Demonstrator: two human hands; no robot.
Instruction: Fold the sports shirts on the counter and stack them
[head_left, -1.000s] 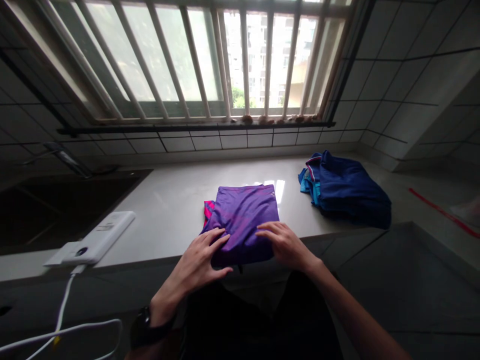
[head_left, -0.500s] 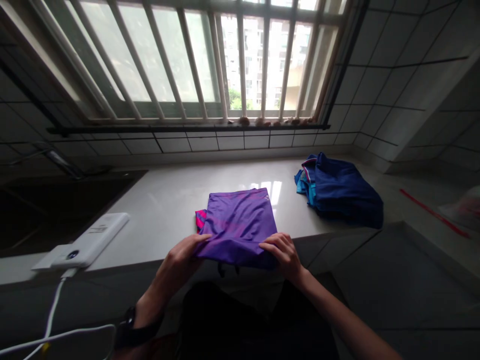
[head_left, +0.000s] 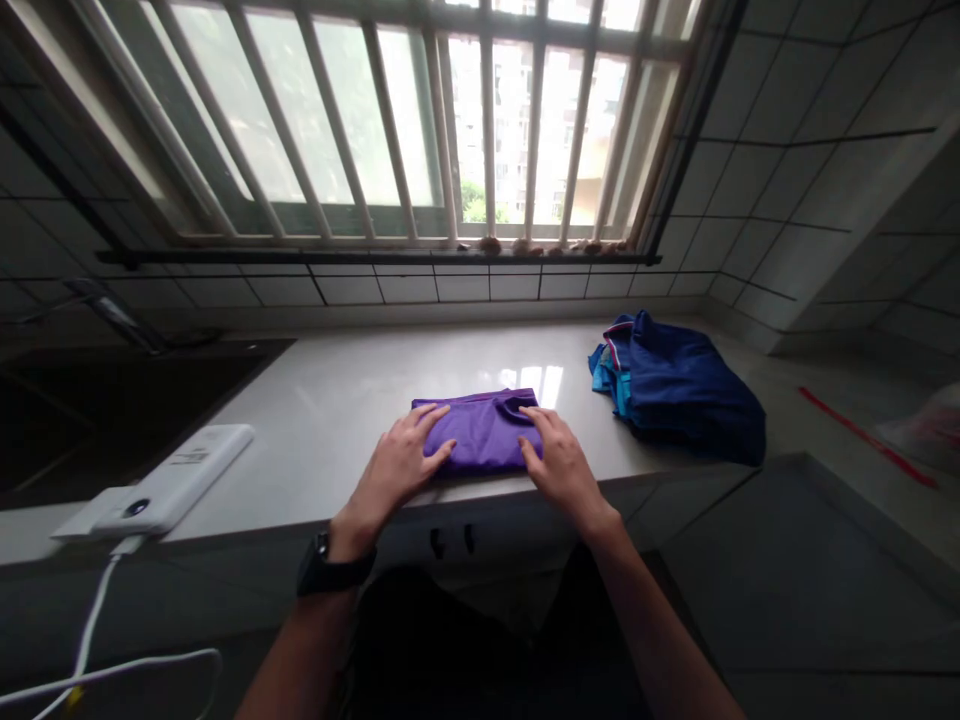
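Observation:
A purple piece of clothing (head_left: pixel 484 435) lies folded into a flat, wide bundle near the front edge of the counter. Its kind is not clear; a loose fold stands up at its upper right. My left hand (head_left: pixel 401 455) rests on its left end, thumb and fingers apart. On the right end lies my right hand (head_left: pixel 559 460), its fingers likewise spread and its thumb toward the front. Neither hand grips the cloth. Farther right sits a heap of folded dark blue clothes (head_left: pixel 686 385) with lighter blue cloth showing at its left side.
To the left, a white power bank or adapter (head_left: pixel 180 480) with a white cable (head_left: pixel 97 600) lies by the dark sink (head_left: pixel 112 410). A red strip (head_left: pixel 862 435) lies on the right counter. A barred window (head_left: pixel 420 130) is behind the pale counter (head_left: pixel 337 370).
The front part of the purple cloth has been folded away from me, making the bundle shorter. Both hands moved forward and went from pinching its front edge to lying spread on top.

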